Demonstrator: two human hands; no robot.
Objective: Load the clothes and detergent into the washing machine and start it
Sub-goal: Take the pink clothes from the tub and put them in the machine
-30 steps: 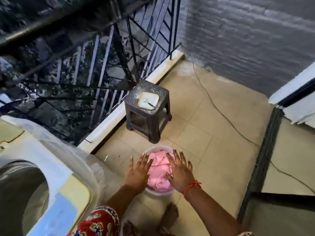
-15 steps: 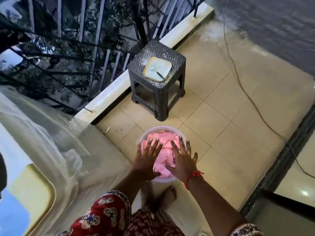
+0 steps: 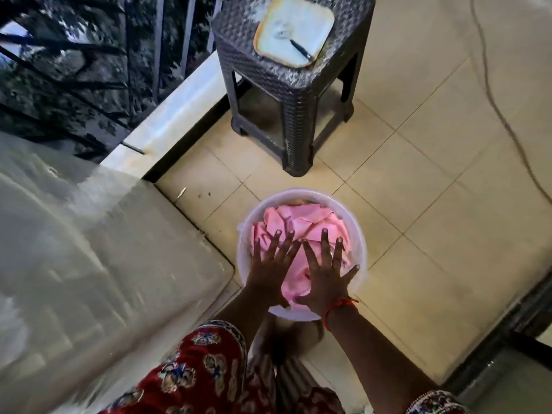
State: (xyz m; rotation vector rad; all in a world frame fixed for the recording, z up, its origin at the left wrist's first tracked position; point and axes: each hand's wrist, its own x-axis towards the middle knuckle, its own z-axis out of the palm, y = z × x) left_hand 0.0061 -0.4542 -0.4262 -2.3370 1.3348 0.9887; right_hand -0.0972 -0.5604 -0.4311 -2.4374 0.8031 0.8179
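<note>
A round translucent tub (image 3: pixel 360 234) stands on the tiled floor, filled with crumpled pink clothes (image 3: pixel 301 219). Both hands are over the clothes with fingers spread straight. My left hand (image 3: pixel 270 271) lies on the left side of the pile, my right hand (image 3: pixel 324 280), with a red thread at the wrist, on the right side. The washing machine (image 3: pixel 98 264), under a clear plastic cover, fills the left of the view; its opening is out of sight. On a dark woven stool (image 3: pixel 292 94) beyond the tub sits a square container of white powder (image 3: pixel 294 25) with a dark spoon in it.
A black metal railing (image 3: pixel 125 55) and a white kerb (image 3: pixel 179 109) run along the left behind the machine. A thin cable (image 3: pixel 501 115) trails across the floor tiles on the right. A dark door track (image 3: pixel 507 339) crosses the lower right.
The view has tilted down and closer to the tub. Both hands have lowered onto the pink clothes and stay spread flat. The machine's opening has left the view.
</note>
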